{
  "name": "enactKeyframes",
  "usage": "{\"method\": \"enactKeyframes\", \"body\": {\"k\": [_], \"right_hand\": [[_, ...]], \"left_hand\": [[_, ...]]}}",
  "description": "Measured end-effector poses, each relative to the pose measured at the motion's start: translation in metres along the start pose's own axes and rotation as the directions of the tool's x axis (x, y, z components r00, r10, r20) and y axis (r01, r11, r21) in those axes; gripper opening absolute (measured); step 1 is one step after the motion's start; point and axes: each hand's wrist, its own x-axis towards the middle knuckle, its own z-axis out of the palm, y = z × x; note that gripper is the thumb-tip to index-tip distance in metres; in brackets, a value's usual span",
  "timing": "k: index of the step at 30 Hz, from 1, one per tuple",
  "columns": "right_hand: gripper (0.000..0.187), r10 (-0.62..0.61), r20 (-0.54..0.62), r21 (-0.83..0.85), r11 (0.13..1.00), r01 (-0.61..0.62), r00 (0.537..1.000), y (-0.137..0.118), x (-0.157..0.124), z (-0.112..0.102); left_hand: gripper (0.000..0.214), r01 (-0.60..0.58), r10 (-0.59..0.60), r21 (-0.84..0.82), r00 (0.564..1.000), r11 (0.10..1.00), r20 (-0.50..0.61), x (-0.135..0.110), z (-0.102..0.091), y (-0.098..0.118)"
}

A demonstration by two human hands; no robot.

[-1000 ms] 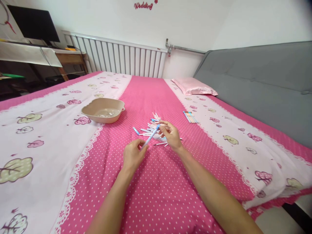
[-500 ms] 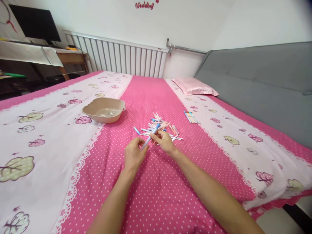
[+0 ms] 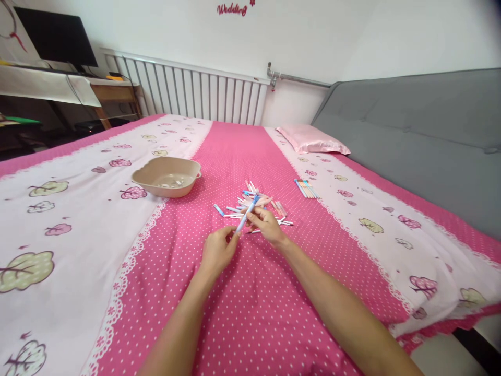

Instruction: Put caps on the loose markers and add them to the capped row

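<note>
Between my hands is a slim light-blue pen point(image 3: 245, 216) with a darker blue end, slanting up and to the right. My left hand point(image 3: 219, 249) pinches its lower end between thumb and fingers. Higher up the barrel, my right hand point(image 3: 266, 225) grips the same pen, its fingers closed. Just beyond lies a loose pile of pen parts point(image 3: 235, 210), pink, white and blue, partly hidden by the right hand. To the right, a neat row of pens point(image 3: 307, 188) lies side by side on the bedspread.
A beige plastic basin point(image 3: 166, 187) with small pale pieces inside stands to the left on the polka-dot bedspread point(image 3: 250, 313). Farther back lies a pink pillow point(image 3: 311, 140). A grey padded headboard point(image 3: 422, 136) borders the right side; a desk with a monitor point(image 3: 57, 39) is at far left.
My left hand has shifted slightly up and to the right along with the pen's lower end. The right hand's fingers have moved a little on the barrel. The surrounding things stay put.
</note>
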Motion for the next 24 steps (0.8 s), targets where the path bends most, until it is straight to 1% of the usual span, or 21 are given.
{"method": "enactKeyframes", "body": {"k": [9,13,15,18,21,24], "right_hand": [[0.037,0.001,0.050,-0.028,1.000,0.000,0.999,-0.0028,-0.0012,0.0000],[0.038,0.031,0.006,-0.002,1.000,-0.031,0.999,0.0006,-0.0004,0.0004],[0.039,0.041,-0.016,0.015,0.999,-0.041,0.999,0.0025,0.0000,0.0006],[0.038,0.047,-0.003,0.007,0.999,-0.047,0.999,0.0036,-0.0004,0.0011],[0.034,0.037,0.030,-0.041,0.999,-0.036,0.999,0.0039,-0.0016,0.0019],[0.030,0.020,0.087,-0.100,0.995,-0.012,0.996,0.0058,-0.0028,0.0034]], "left_hand": [[0.027,0.005,-0.003,-0.079,1.000,0.997,0.026,0.0013,0.0001,-0.0017],[0.028,0.008,-0.003,-0.149,1.000,0.989,0.030,0.0025,0.0000,-0.0019],[0.028,0.015,-0.012,-0.196,1.000,0.980,0.016,0.0030,0.0003,-0.0025],[0.028,0.040,-0.047,-0.281,0.999,0.959,-0.020,0.0032,-0.0001,-0.0022],[0.031,0.080,-0.110,-0.383,0.992,0.920,-0.059,0.0032,-0.0017,-0.0015],[0.035,0.094,-0.162,-0.463,0.981,0.881,-0.110,0.0035,-0.0027,-0.0035]]}}
